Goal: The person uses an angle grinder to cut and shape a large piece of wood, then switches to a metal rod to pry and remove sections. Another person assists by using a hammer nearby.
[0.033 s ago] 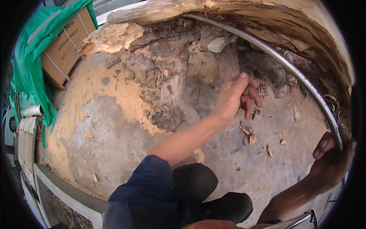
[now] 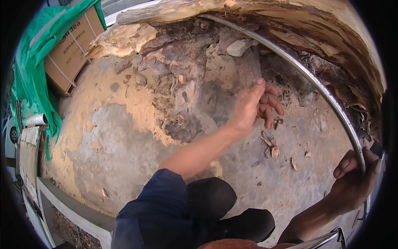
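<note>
My left hand hangs over the ground with nothing in it, thumb up and fingers loosely bent and apart. At the far right my right hand is wrapped around a long, shiny metal pole. The pole looks curved in this wide view and runs up and left, its far end under the overhanging edge of a large, weathered piece of wood. Below that wood lie rough, bark-like grey-brown lumps and a pale stone-like chunk. Whether the pole's tip touches the wood is hidden.
Sawdust is spread over the concrete floor, with bark scraps near my left hand. A cardboard box stands at the back left, partly under a green sheet. A low ledge borders the near left.
My right hand and the pole's near end have shifted slightly left. My left hand has moved very slightly left, still empty.
</note>
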A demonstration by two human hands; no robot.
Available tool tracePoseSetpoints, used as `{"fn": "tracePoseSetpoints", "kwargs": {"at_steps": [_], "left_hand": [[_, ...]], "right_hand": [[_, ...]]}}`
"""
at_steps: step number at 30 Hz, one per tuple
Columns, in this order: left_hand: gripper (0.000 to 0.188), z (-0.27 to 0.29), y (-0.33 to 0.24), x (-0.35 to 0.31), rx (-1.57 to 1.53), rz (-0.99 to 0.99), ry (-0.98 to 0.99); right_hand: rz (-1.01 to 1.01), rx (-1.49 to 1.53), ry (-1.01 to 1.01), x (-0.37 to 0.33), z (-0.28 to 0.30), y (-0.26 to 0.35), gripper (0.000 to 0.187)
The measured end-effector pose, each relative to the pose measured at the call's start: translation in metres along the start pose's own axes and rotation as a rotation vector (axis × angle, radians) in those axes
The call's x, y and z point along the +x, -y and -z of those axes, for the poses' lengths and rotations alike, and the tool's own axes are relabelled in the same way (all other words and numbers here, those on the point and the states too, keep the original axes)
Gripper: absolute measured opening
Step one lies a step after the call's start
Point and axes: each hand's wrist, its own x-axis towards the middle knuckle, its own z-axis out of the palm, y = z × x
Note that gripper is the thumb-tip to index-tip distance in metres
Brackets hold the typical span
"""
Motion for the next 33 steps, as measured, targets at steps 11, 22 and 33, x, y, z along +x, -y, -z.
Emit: {"fn": "tracePoseSetpoints", "kwargs": {"at_steps": [11, 22, 33], "left_hand": [[0.055, 0.021, -0.012, -0.010, -0.709, 0.024, -0.033], [0.034, 0.054, -0.052, -0.029, -0.273, -0.008, -0.551], [0.019, 0.164, -0.074, -0.023, -0.117, 0.025, -0.750]], "right_hand": [[-0.239, 0.235, 0.004, -0.155, 0.058, -0.048, 0.035], [-0.718, 0.820, -0.111, -0.187, 0.106, -0.112, 0.043], [-0.850, 0.567, -0.254, -0.203, 0.082, -0.119, 0.035]]}}
